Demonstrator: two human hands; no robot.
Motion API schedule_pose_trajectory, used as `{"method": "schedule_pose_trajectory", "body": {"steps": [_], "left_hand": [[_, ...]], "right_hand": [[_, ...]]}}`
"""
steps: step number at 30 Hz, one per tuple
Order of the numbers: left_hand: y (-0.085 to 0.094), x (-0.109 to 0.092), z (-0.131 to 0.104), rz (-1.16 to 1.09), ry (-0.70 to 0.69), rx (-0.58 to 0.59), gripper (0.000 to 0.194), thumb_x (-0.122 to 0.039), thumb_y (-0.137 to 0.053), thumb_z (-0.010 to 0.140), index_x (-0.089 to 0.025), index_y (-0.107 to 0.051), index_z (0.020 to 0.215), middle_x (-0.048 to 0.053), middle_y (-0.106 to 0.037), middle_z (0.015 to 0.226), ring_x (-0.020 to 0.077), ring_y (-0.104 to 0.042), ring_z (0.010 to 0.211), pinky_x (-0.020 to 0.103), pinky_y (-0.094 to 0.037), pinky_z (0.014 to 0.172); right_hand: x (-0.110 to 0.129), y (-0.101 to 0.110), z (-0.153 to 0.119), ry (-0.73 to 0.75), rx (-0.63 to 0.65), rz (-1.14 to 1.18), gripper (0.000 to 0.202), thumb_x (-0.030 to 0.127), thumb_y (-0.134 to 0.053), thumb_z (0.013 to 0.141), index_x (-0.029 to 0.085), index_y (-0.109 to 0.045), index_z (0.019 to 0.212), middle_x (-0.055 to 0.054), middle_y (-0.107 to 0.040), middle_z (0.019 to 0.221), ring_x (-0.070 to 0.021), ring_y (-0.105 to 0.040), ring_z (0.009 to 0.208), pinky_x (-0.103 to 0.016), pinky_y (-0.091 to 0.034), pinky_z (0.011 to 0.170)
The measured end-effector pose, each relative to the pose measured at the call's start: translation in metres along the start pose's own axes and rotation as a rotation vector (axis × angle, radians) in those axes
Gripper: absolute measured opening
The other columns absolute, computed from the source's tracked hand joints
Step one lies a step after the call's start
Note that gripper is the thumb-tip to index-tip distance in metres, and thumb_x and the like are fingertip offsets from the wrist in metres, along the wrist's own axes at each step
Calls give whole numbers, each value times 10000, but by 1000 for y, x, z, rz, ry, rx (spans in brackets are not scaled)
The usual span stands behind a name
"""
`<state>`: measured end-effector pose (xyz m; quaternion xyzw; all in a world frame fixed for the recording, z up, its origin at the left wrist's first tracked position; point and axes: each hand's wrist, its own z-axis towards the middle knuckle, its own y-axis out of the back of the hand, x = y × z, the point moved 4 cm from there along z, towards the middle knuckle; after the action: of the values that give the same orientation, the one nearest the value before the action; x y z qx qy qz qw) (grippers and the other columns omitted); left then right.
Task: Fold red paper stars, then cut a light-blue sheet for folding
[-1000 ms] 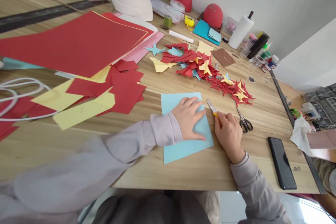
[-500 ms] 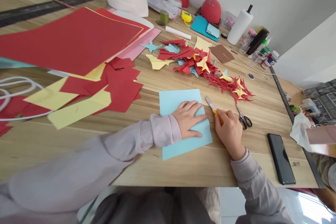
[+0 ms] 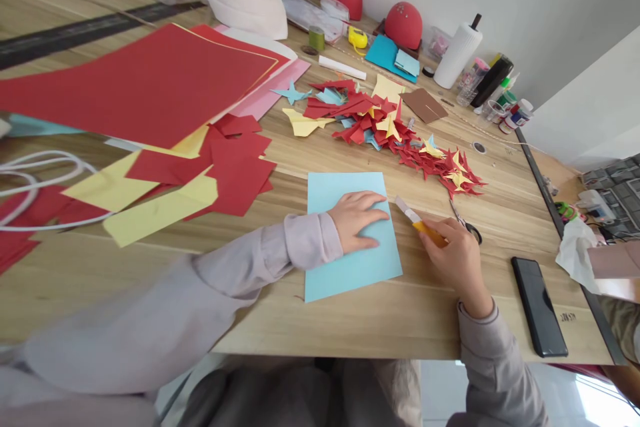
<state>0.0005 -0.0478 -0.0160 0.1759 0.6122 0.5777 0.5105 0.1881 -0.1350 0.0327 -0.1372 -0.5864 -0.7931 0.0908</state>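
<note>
A light blue sheet of paper (image 3: 335, 277) lies flat on the wooden table near its front edge. My left hand (image 3: 357, 219) rests on the sheet with its fingers spread. To the right of the paper, my right hand (image 3: 457, 257) is closed around a yellow-handled utility knife (image 3: 425, 227), whose blade points up and left, just off the paper's right edge. Black-handled scissors (image 3: 470, 230) lie behind the right hand, partly hidden by it.
Red and yellow paper pieces (image 3: 235, 173) and large red sheets (image 3: 200, 87) cover the left side. A heap of folded paper shapes (image 3: 370, 117) lies beyond the blue sheet. A black phone (image 3: 539, 307) is at the right; bottles (image 3: 457, 53) stand along the back.
My right hand has moved to the right with the utility knife, away from the paper's edge. My left hand stays on the sheet, its fingers less widely spread.
</note>
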Motion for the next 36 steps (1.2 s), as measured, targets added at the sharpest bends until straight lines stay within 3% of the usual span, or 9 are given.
{"method": "schedule_pose_trajectory", "body": {"steps": [3,8,12,18,22,25,28,31,36], "left_hand": [[1,-11,-3,61,-2,21,988,-666,-735,484,-164,-506,1303,215,-350,1451,411,-271,1339,557,-225,1060],[10,-12,-4,127,-72,78,684,-509,-718,641,-283,-546,1263,106,-311,1506,357,-262,1362,549,-193,1066],[18,-9,-4,210,-64,135,700,-611,-676,647,-339,-538,1276,90,-376,1472,375,-343,1293,538,-263,1007],[38,-9,-3,434,291,59,660,-650,-445,808,-176,-581,1247,211,-585,1141,333,-573,937,434,-395,765],[44,-9,0,458,331,89,534,-541,-419,871,-94,-713,885,175,-638,843,301,-604,782,435,-397,724],[38,-13,2,381,45,72,401,-502,-554,812,-149,-714,917,154,-636,1060,297,-573,982,434,-373,862],[25,-12,-1,224,-157,96,694,-664,-654,632,-257,-610,1193,110,-463,1394,310,-432,1226,455,-264,1015],[17,-10,-4,228,-102,131,898,-750,-646,540,-281,-527,1296,127,-379,1460,342,-398,1236,468,-273,990],[18,-23,-7,363,55,85,1008,-822,-535,568,-173,-491,1338,236,-433,1362,367,-459,1069,453,-343,842]], "right_hand": [[-1,0,0,-29,-12,15,250,300,-603,808,208,-714,1012,-55,-655,817,-172,-613,753,-270,-459,681],[1,0,0,-35,-90,41,277,301,-568,830,194,-694,1053,-66,-658,847,-172,-607,760,-279,-462,697],[-1,3,0,-51,-149,65,277,319,-549,840,203,-693,1046,-62,-662,845,-164,-593,718,-282,-455,673],[-2,1,0,-58,-178,73,299,356,-545,844,192,-695,1045,-54,-647,801,-153,-573,664,-279,-442,640],[-2,0,0,-58,-184,77,299,361,-533,848,203,-692,1046,-56,-652,821,-155,-575,671,-282,-445,646],[-2,0,1,-65,-186,77,304,371,-528,848,199,-694,1036,-55,-653,811,-158,-573,669,-285,-443,645],[-2,1,2,-89,-181,112,327,377,-505,862,186,-686,1055,-53,-649,788,-151,-556,630,-283,-437,626],[-7,1,3,-151,-177,214,348,379,-459,891,176,-673,1076,-50,-658,780,-147,-546,610,-277,-428,602],[-18,0,6,-245,-212,381,382,417,-411,906,163,-658,1050,-56,-670,793,-168,-569,676,-291,-435,637]]}}
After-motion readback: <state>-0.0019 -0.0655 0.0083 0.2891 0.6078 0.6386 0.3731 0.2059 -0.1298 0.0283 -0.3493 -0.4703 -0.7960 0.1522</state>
